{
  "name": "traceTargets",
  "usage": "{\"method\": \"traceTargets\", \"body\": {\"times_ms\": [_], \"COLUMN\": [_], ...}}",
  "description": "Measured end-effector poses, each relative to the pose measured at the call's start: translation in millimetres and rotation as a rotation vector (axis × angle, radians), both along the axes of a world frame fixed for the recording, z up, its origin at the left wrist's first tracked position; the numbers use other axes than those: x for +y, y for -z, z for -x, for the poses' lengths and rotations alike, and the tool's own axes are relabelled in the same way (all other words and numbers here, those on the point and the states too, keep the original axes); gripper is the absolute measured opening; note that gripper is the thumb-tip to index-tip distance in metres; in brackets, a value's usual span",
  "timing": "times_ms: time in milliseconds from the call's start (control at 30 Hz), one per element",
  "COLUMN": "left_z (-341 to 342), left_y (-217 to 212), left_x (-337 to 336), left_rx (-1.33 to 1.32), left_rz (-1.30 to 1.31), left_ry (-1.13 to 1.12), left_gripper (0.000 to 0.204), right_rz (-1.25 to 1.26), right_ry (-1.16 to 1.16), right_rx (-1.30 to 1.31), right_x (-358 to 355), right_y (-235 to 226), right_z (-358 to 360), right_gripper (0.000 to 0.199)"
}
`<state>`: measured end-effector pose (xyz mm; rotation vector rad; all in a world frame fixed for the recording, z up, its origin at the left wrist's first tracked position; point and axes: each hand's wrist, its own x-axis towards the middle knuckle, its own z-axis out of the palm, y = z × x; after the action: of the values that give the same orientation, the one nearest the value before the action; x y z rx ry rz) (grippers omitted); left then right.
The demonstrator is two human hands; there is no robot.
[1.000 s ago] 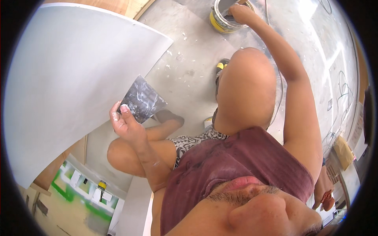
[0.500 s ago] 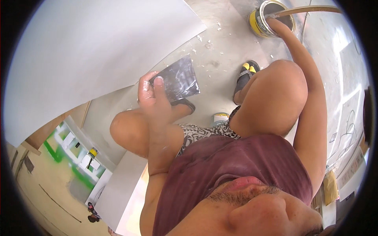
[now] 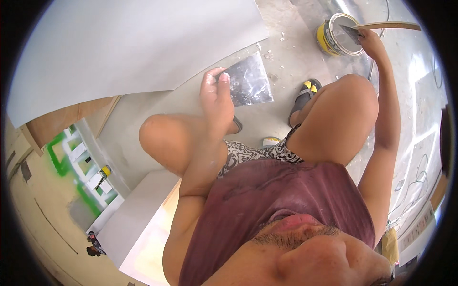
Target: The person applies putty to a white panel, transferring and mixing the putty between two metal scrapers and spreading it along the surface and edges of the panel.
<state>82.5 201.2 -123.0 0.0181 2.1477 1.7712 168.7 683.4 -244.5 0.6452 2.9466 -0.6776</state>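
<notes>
One wide dark scraper [image 3: 250, 80] sits in the left hand [image 3: 217, 97], blade sticking out to the right of the fingers, with whitish smears across its face. The thumb lies on top near the left edge and the other fingers are curled in behind, so that grip is closed on the plate, though I can't see what the fingers behind it are doing.

The right hand [image 3: 374, 45] is stretched out to the upper right and has a smaller scraper [image 3: 350, 33]. Fingers are wrapped around the handle end, which they mostly hide, and the blade points left from them over the mouth of a round bucket [image 3: 327, 40] with a yellow band on its side. Can't tell whether the blade touches anything in there. A brown stick [image 3: 393, 25] runs off to the right just above that hand; no clue if the fingers touch it.

The bucket stands on the grey floor [image 3: 143, 131], well apart from the left hand. A big white panel [image 3: 129, 45] fills the upper left, its edge passing behind the left fingers in this view. Pale crumbs [image 3: 268, 56] are scattered on the floor near the panel's corner.
</notes>
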Motion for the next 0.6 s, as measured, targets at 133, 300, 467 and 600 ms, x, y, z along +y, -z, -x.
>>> {"method": "traceTargets", "body": {"times_ms": [133, 300, 467, 600], "left_z": [-17, -23, -24, -22], "left_y": [8, 34, 44, 55], "left_x": [15, 9, 35, 78], "left_rx": [-0.214, -0.353, -0.486, -0.548], "left_rz": [-0.075, -0.257, -0.376, -0.448], "left_ry": [0.024, 0.022, 0.079, 0.15], "left_gripper": [0.022, 0.037, 0.041, 0.036], "right_rz": [-0.051, 0.036, 0.27, 0.234], "right_ry": [0.179, 0.272, 0.373, 0.397], "right_rx": [0.0, 0.221, 0.533, 0.524], "right_x": [8, 10, -1, -17], "right_y": [-35, -51, -81, -135], "right_z": [-34, -50, -64, -71], "right_gripper": [0.038, 0.035, 0.024, 0.021]}}
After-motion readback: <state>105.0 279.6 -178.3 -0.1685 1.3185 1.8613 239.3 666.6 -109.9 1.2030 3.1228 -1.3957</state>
